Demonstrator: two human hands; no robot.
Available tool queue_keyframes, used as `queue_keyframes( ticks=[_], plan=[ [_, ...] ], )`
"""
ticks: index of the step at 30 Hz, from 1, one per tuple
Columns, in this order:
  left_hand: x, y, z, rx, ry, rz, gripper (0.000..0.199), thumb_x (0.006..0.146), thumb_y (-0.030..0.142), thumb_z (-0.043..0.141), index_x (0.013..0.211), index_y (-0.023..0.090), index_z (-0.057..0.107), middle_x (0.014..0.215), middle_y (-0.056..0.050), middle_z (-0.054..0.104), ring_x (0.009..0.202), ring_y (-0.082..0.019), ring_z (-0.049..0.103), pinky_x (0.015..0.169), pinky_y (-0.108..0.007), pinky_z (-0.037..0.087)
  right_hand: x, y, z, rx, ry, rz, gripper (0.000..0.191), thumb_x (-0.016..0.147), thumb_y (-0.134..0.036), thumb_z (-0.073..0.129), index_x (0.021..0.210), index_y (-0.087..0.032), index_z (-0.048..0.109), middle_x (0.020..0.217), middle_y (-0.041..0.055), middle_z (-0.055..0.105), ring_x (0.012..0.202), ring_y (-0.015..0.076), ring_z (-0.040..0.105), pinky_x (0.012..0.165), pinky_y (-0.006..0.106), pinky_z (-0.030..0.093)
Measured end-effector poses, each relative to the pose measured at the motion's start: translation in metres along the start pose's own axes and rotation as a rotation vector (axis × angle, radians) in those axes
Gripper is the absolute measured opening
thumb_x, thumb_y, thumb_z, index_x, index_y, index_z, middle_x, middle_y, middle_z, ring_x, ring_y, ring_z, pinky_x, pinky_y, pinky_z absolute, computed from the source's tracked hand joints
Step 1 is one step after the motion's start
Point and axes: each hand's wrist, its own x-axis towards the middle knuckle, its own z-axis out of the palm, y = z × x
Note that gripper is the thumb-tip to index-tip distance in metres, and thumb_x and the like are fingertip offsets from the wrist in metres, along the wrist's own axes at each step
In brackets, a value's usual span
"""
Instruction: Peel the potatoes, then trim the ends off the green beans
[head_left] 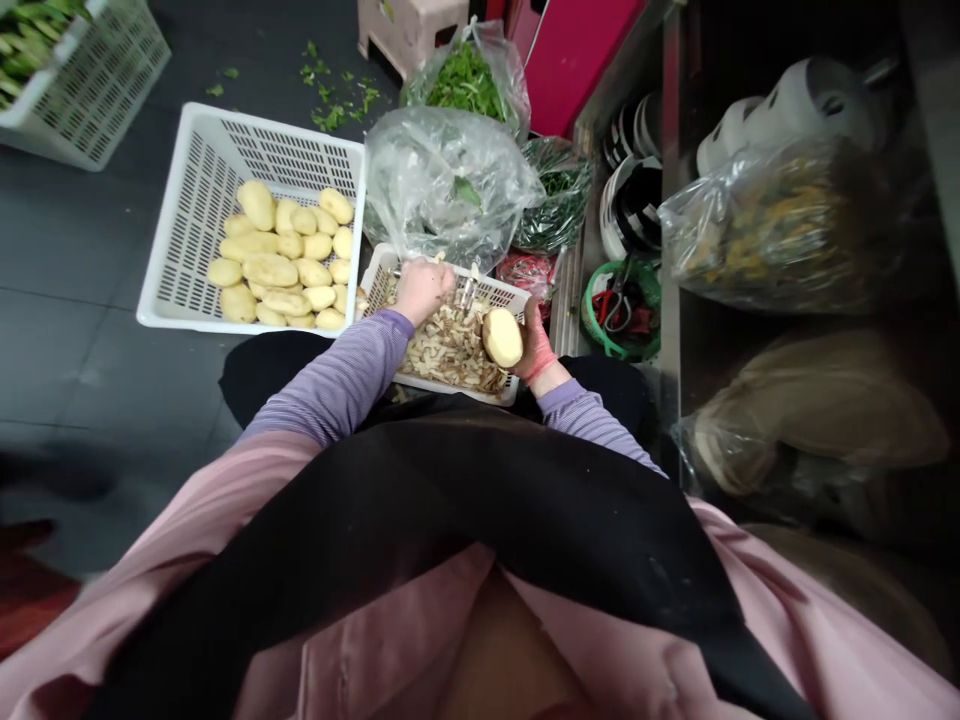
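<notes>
My left hand is closed round the handle of a metal peeler, over a small white basket of brown and pale peelings. At the basket's right side, my right hand grips a potato. The potato's upper face is pale and bare, with brown skin along its left edge. The peeler's head is a short way up and left of the potato, apart from it. Left of my left hand, a large white basket holds several peeled potatoes.
Clear plastic bags of greens lie beyond the small basket. A green basket with scissors is at the right, beside a shelf with bagged goods. Another white crate is at the upper left. Leaf scraps lie on the floor.
</notes>
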Motion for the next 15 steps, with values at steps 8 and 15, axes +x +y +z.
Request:
queue_keyframes(
  ticks=[8,15],
  plan=[
    [-0.014,0.079,-0.026,0.091,-0.216,-0.049,0.054,0.125,0.045,0.059,0.076,0.025,0.07,0.082,-0.012,0.074,0.105,-0.036,0.077,0.109,-0.059,0.058,0.005,0.003,0.015,0.123,0.119,0.01,0.046,0.129,-0.07,0.065,0.113,-0.029,0.076,0.078,-0.0017,0.083,0.085,0.0266,0.09,0.089,0.045,0.082],
    [-0.025,0.094,-0.016,-0.036,-0.182,0.122,0.055,0.124,0.047,0.056,0.077,0.027,0.075,0.08,-0.013,0.071,0.104,-0.038,0.073,0.106,-0.062,0.058,0.023,0.011,0.02,0.06,0.275,-0.026,0.033,0.122,-0.059,0.062,0.117,-0.029,0.076,0.081,0.0018,0.083,0.086,0.0325,0.09,0.089,0.054,0.084]
  ],
)
